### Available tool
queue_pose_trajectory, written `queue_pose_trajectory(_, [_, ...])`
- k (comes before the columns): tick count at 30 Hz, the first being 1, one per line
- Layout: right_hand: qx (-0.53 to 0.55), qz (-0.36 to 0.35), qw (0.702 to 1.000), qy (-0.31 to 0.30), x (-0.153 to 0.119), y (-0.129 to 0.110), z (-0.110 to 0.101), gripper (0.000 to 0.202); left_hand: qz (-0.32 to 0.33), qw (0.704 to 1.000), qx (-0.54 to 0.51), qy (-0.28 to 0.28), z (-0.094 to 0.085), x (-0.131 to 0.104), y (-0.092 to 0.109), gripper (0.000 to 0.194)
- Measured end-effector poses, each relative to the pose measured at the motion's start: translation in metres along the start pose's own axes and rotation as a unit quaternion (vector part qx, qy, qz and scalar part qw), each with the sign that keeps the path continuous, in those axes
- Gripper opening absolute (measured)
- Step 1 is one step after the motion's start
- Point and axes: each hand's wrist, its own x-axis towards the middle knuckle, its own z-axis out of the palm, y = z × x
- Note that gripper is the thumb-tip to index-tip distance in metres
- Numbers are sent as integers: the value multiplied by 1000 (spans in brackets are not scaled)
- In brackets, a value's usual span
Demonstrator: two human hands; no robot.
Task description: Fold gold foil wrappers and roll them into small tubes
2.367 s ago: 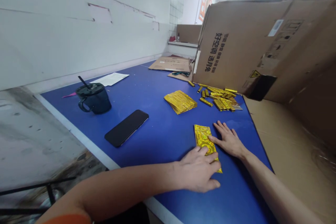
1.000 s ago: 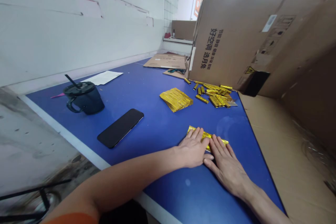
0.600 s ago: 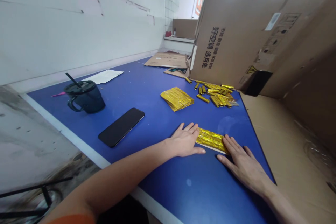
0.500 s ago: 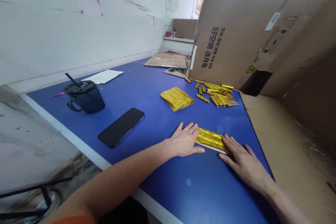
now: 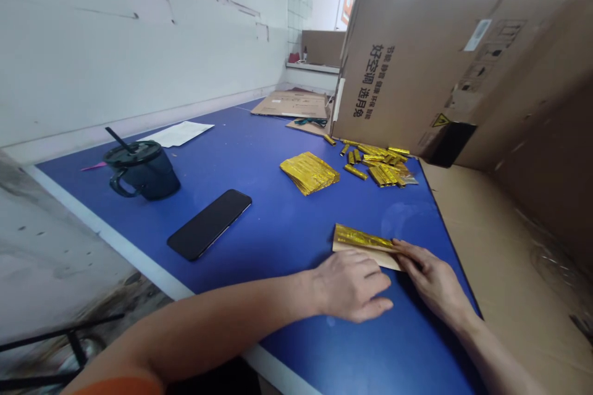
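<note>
In the head view, a sheet of gold foil paper (image 5: 361, 237) is folded lengthwise, with its pale inner side showing along the near edge. My right hand (image 5: 428, 274) pinches the right end of it between thumb and fingers. Just in front of its near edge, my left hand (image 5: 354, 287) is low over the table, thumb and fingers apart and partly bent, gripping nothing. Whether its far fingertips touch the paper is hidden. Beyond lies a fanned stack of gold foil paper (image 5: 309, 173). Several small gold rolls (image 5: 382, 166) are heaped farther right.
On the blue table (image 5: 273, 228) lie a black phone (image 5: 210, 224) and, farther left, a dark lidded mug (image 5: 143, 170) with a straw. White paper (image 5: 178, 134) rests by the wall. A large cardboard box (image 5: 417, 68) stands at the back right, with flat cardboard (image 5: 291, 103) beside it.
My left hand has come off the paper's left end and moved nearer to me. The flat gold sheet is now partly folded, its pale side showing; my right hand has closed on its right end.
</note>
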Motion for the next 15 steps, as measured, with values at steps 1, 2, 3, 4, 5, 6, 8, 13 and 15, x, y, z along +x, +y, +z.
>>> queue_pose_trajectory(1, [13, 9, 1000, 4, 0, 0, 0, 32, -10, 1000, 5, -16, 2, 0, 2, 31])
queue_pose_trajectory(2, [24, 20, 999, 8, 0, 0, -1, 32, -33, 999, 11, -30, 3, 0, 2, 31])
queue_pose_trajectory(3, [33, 31, 999, 10, -1, 1, -1, 33, -67, 997, 19, -41, 4, 0, 1, 34])
queue_pose_trajectory(4, [41, 40, 998, 12, -1, 1, -1, 33, -105, 993, 27, -53, 3, -1, -2, 39])
queue_pose_trajectory(5, [48, 47, 998, 15, 0, 2, -2, 34, -140, 987, 34, -66, 3, -1, -6, 46])
queue_pose_trajectory(6, [54, 54, 997, 17, 0, 2, -2, 34, -168, 982, 38, -80, 2, -1, -10, 53])
queue_pose_trajectory(8, [68, 68, 995, 18, 0, 2, -3, 33, -202, 973, 42, -108, 0, -3, -20, 63])
queue_pose_trajectory(13, [109, 111, 987, 33, 4, 2, -3, 36, -222, 966, 43, -127, -4, -4, -34, 67])
queue_pose_trajectory(15, [118, 126, 983, 56, 5, 0, -5, 37, -223, 966, 41, -127, -5, -3, -35, 65])
